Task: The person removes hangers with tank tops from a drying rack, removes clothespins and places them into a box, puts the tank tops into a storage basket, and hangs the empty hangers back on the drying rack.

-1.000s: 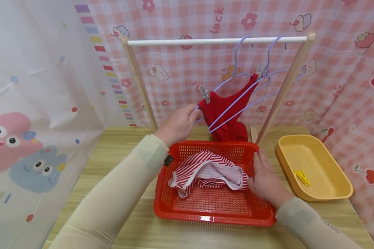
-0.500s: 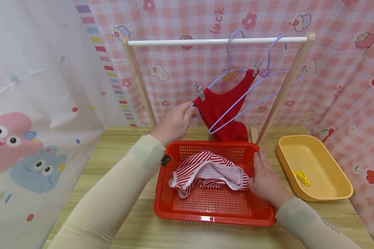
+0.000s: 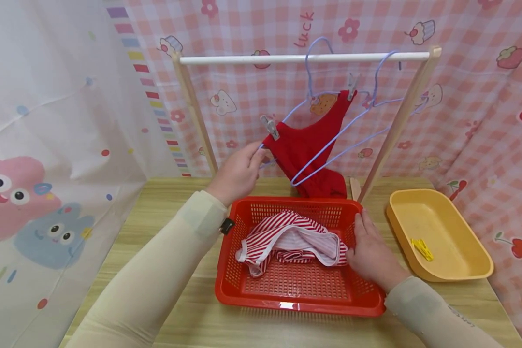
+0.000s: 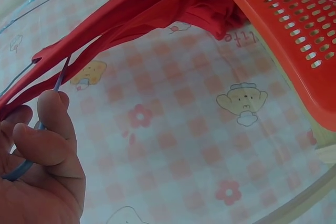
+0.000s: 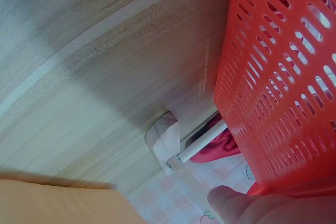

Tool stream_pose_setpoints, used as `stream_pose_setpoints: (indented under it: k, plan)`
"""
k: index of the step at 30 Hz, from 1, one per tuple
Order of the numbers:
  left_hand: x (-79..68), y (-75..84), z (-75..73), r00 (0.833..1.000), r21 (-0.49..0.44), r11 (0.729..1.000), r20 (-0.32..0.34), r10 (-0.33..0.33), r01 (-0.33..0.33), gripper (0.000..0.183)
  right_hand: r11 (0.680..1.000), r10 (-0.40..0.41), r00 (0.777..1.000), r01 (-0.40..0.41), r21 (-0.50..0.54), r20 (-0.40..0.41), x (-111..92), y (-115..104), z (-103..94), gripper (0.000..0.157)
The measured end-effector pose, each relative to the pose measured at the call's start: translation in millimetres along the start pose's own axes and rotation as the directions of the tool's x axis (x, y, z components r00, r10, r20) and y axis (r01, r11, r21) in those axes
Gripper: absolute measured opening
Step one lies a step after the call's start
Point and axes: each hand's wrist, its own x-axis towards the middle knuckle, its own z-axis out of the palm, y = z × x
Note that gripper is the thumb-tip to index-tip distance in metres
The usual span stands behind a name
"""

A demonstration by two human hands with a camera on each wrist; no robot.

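Note:
My left hand (image 3: 237,173) grips the left corner of a blue wire hanger (image 3: 295,109), its fingers curled round the wire in the left wrist view. A red garment (image 3: 310,145) hangs from this hanger by two grey clothespins (image 3: 269,127), its lower end bunched behind the basket. The hanger's hook passes over the white rail (image 3: 252,59). On the right rim of the red plastic basket (image 3: 287,305) rests my right hand (image 3: 374,251), fingers straight. A red-and-white striped garment (image 3: 274,237) lies crumpled in the basket.
Another blue hanger (image 3: 352,119) hangs on the rail's right part, its wire crossing in front of the red garment. Wooden posts (image 3: 193,113) hold the rail. A yellow tray (image 3: 456,232) with yellow clothespins (image 3: 422,249) stands to the right of the basket.
My left hand has moved left, sliding the hanger and the red garment left along the rail, away from the other hanger. The right hand and the basket have stayed in place.

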Motion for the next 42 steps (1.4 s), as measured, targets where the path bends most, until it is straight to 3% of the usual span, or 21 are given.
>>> stream_pose_setpoints:
  k: [42]
  plan:
    - [-25.0, -26.9, -3.5, 0.995, -0.067, 0.997, -0.098, 0.026, -0.032, 0.035, 1.000, 0.000, 1.000, 0.000, 0.004, -0.010, 0, -1, 0.9, 0.098]
